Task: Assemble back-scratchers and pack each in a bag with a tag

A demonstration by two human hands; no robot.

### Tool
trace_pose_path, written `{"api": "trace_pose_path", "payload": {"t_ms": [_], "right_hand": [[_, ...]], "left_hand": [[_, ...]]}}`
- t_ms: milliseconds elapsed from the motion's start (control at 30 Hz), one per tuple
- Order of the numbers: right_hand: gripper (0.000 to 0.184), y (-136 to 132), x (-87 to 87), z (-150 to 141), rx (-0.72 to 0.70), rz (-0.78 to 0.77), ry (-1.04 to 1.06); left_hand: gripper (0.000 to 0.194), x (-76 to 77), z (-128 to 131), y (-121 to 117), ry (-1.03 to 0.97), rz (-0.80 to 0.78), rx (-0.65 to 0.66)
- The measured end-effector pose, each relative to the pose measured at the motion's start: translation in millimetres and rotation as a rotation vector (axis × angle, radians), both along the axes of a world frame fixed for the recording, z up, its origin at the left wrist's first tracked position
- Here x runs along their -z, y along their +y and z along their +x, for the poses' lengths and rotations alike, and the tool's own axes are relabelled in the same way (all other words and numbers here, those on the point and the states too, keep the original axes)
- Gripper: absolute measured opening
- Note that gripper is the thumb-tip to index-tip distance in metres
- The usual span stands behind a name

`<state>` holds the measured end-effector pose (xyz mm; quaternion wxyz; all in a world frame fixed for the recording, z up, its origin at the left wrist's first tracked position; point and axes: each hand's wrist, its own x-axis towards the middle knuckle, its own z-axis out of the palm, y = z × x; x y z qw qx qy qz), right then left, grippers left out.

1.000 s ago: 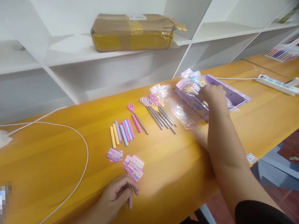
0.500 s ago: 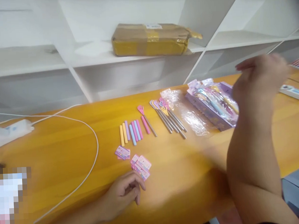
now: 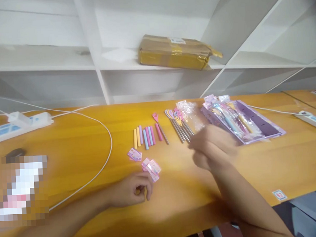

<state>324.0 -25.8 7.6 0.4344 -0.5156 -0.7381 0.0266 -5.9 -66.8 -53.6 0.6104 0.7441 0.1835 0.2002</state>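
My left hand (image 3: 137, 188) rests on the table with loosely curled fingers and nothing in them, just below a small pile of pink and purple cards (image 3: 152, 166). Blurred by motion, my right hand (image 3: 214, 147) is over the table, its fingers bent; what they hold, if anything, I cannot make out. Behind it, partly hidden, lie several metal back scratcher rods (image 3: 179, 129) with coloured claw heads. One pink-headed back scratcher rod (image 3: 163, 132) lies apart, beside a pink handle tube (image 3: 158, 132). Further left is a row of yellow, purple, blue and pink handle tubes (image 3: 145, 137).
A purple box (image 3: 269, 122) holds wrapped back scratchers (image 3: 234, 120). Clear plastic wrappers (image 3: 187, 108) lie left of it. Power strips (image 3: 37, 120) and a white cable (image 3: 108, 129) are on the table. A taped carton (image 3: 171, 53) sits on the white shelf.
My right hand has come down and left from above the purple box, uncovering the box's right part. My left hand stays near the cards. The view has shifted slightly.
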Motion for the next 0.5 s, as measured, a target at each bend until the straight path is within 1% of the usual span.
{"api": "trace_pose_path", "payload": {"t_ms": [33,67,100,167,233,300,333,433,500], "right_hand": [[0.022,9.8,11.5,-12.4,-0.126,0.051,-0.053],[0.022,19.3,24.1,-22.8,-0.214,0.082,-0.101],[0.022,27.2,37.2,-30.5,-0.269,0.099,-0.148],[0.024,35.7,61.2,-37.8,-0.311,0.136,-0.218],[0.024,34.8,77.9,-37.5,-0.347,0.118,-0.242],[0.022,30.0,85.2,-35.6,-0.386,0.110,-0.226],[0.022,28.1,86.0,-35.4,-0.410,0.131,-0.215],[0.022,28.3,82.5,-38.4,-0.475,0.272,-0.188],[0.023,32.1,79.9,-40.4,-0.484,0.330,-0.161]], "left_hand": [[0.020,-2.8,-3.1,6.5,-0.015,0.067,-0.033],[0.020,-5.3,-7.2,14.3,-0.024,0.139,-0.087],[0.020,-7.0,-12.4,23.1,-0.021,0.207,-0.159],[0.020,-7.5,-25.7,42.5,0.039,0.346,-0.299],[0.021,-4.0,-40.9,61.4,0.124,0.530,-0.400],[0.022,1.9,-55.1,76.5,0.252,0.725,-0.465],[0.022,4.9,-60.7,81.9,0.301,0.789,-0.501],[0.024,12.2,-68.9,88.6,0.376,0.854,-0.615],[0.026,15.1,-67.3,85.5,0.404,0.929,-0.639]]}}
